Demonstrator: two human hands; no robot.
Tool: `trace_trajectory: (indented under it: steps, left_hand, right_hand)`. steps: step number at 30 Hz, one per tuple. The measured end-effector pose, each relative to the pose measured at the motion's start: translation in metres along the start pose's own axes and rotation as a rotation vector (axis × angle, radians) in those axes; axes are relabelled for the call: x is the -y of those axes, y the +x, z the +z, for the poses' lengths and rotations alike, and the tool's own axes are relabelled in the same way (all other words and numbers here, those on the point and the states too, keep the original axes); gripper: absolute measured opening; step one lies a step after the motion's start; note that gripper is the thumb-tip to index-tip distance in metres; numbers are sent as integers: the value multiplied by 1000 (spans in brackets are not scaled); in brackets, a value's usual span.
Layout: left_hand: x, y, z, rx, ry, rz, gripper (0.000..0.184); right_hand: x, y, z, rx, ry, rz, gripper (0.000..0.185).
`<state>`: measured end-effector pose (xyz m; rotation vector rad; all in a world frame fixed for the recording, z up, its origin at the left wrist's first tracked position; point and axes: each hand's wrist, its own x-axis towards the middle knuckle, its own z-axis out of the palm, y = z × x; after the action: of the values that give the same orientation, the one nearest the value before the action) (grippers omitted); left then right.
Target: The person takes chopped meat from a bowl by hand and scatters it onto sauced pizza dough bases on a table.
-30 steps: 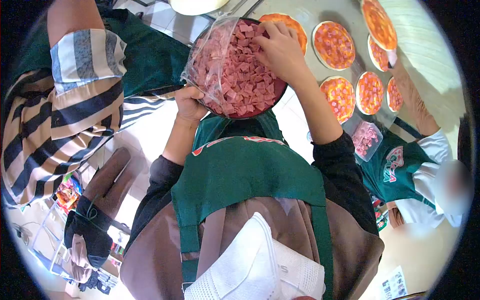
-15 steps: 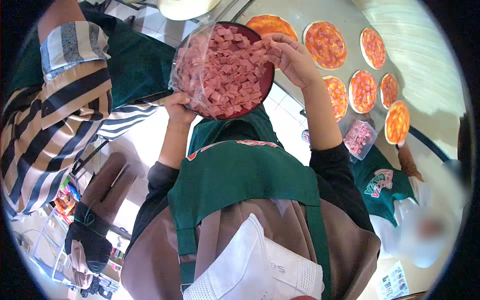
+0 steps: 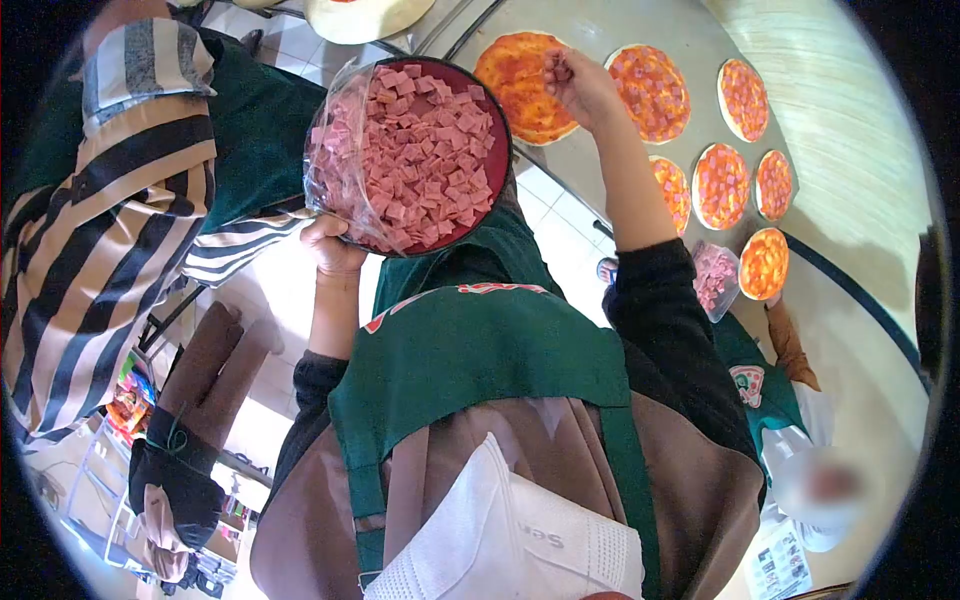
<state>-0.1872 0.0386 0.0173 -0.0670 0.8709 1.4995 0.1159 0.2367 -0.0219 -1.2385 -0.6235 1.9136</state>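
Note:
My left hand (image 3: 335, 248) is closed on the lower left rim of a round bowl (image 3: 499, 150), dark outside and red inside. Diced ham (image 3: 440, 170) fills much of it, and a clear plastic bag (image 3: 335, 160) lies over its left side. My right hand (image 3: 588, 92) is above a sauced pizza base (image 3: 520, 95), fingers pinched around a few ham pieces (image 3: 557, 68). No ham shows on the visible part of that base. Right beside it lies a pizza topped with ham (image 3: 650, 95).
Several ham-topped pizzas (image 3: 722, 185) lie on the metal counter (image 3: 600, 30). A co-worker's hand is at a pizza (image 3: 764, 265) near a clear tub of ham (image 3: 716, 275). Another person in a striped shirt (image 3: 120, 250) stands close on the left. A large pale disc (image 3: 365, 22) sits at the top.
My right hand has gone from the bowl's edge up and right to over the sauced base, carrying ham. The bowl in my left hand has shifted left. The co-worker's pizza has moved left, nearer the tub.

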Motion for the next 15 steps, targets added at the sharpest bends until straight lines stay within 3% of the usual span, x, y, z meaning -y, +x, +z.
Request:
trace_trajectory:
  steps: [4, 6, 7, 9, 15]
  left_hand:
    - [-3, -3, 14, 33, -7, -18, 80]
    - [-3, -6, 14, 36, 18, -23, 80]
    - [-4, -9, 11, 32, 16, -21, 80]
    - [-5, -16, 5, 43, -11, -16, 80]
    - [-3, -23, 4, -9, 17, -1, 79]
  right_hand:
    - [-1, 41, -15, -24, -188, -79, 20]
    - [-5, 54, -15, -189, -596, -195, 19]
    - [-9, 58, -13, -185, -598, -192, 19]
    - [-16, 62, -9, -357, -1139, -474, 19]
    - [-19, 78, -2, -266, -1232, -630, 19]
